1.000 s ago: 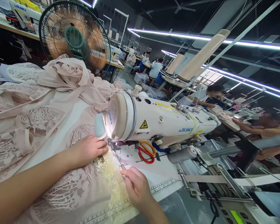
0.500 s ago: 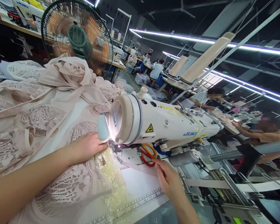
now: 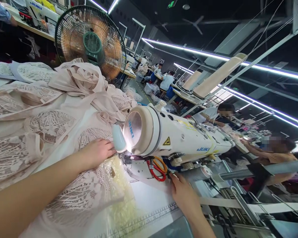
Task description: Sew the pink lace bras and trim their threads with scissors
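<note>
My left hand (image 3: 96,153) lies on the beige lace garment (image 3: 84,191), fingers lowered and lightly bent, left of the needle area of a white sewing machine (image 3: 151,132). Its thumb is mostly hidden. My right hand (image 3: 185,193) is beside the scissors (image 3: 157,172) with red and orange handles, which lie under the machine arm. Its fingertips are pinched together at a small dark thing that I cannot make out. A crinkled yellowish clear film (image 3: 119,188) is spread between the garment and the white table (image 3: 149,195).
More beige lace garments (image 3: 49,122) are heaped on the left. A large fan (image 3: 91,43) stands behind them. A printed ruler strip (image 3: 149,216) runs along the table's front edge. Metal rods and a beige band (image 3: 221,202) are at right. Other people sit at machines further back.
My right hand has moved slightly right, away from the red scissors handle, and its fingers have drawn together. My left hand stays on the lace. The whole view has shifted a little.
</note>
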Motion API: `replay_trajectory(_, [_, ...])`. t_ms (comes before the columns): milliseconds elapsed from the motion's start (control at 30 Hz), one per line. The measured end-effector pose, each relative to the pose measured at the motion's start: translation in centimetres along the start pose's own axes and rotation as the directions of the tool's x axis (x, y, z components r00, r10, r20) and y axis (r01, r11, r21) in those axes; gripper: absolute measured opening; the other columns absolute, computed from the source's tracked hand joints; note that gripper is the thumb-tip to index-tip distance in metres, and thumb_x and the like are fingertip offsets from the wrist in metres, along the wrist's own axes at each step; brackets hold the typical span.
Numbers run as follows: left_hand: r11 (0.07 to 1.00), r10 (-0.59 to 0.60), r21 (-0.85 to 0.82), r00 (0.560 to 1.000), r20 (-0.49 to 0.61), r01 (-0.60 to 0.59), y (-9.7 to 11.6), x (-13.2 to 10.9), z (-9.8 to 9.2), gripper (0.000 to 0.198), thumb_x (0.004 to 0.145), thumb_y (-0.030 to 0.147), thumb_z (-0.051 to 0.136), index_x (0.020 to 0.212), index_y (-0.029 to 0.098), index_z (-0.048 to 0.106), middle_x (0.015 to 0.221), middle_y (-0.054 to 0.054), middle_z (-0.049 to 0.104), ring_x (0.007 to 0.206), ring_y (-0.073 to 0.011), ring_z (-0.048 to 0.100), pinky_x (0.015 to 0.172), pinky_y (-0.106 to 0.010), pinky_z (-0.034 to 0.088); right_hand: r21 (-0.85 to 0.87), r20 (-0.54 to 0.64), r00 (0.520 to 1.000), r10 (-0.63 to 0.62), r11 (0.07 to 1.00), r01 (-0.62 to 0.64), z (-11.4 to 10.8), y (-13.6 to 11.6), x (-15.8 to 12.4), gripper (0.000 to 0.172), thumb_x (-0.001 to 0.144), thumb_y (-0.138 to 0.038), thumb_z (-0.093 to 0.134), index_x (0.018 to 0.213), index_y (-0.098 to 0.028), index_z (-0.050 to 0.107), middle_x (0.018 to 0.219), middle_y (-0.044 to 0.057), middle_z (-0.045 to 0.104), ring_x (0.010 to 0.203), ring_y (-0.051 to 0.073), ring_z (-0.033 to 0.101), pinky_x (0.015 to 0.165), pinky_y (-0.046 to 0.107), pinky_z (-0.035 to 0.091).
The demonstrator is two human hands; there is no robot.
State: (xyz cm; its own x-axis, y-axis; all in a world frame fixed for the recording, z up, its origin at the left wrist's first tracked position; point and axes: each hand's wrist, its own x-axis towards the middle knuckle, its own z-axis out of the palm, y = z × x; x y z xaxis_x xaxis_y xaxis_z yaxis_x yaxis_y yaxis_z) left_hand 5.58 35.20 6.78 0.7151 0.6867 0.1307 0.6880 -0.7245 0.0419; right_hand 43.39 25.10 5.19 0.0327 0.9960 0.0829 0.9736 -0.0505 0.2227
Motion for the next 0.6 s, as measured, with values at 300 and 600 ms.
replay_trajectory(300, [0.998, -0.042, 0.039, 0.999, 0.001, 0.042, -0.1, 0.0, 0.7, 0.044, 0.071, 0.009, 0.060, 0.113, 0.021, 0.059, 0.107, -0.009, 0.066, 0.104, -0.0260, 0.056, 0.086, -0.037, 0.041, 0.199, 0.199, 0.968, -0.154, 0.973, 0.113, -3.6, -5.2, 5.7, 0.037, 0.083, -0.012, 0.043, 0.116, -0.011, 0.058, 0.115, 0.014, 0.062, 0.107, 0.025, 0.056, 0.091, 0.034, 0.040])
replay_trajectory(600, [0.996, -0.071, 0.051, 0.996, -0.048, 0.073, -0.4, -0.2, 0.9, 0.039, 0.071, 0.007, 0.060, 0.107, 0.019, 0.062, 0.120, -0.008, 0.062, 0.109, -0.0253, 0.054, 0.090, -0.038, 0.041, 0.277, 0.257, 0.955, -0.147, 0.958, 0.073, -6.1, -5.2, 7.4, 0.018, 0.080, -0.019, 0.047, 0.094, -0.017, 0.058, 0.085, 0.007, 0.066, 0.080, 0.021, 0.060, 0.068, 0.028, 0.041])
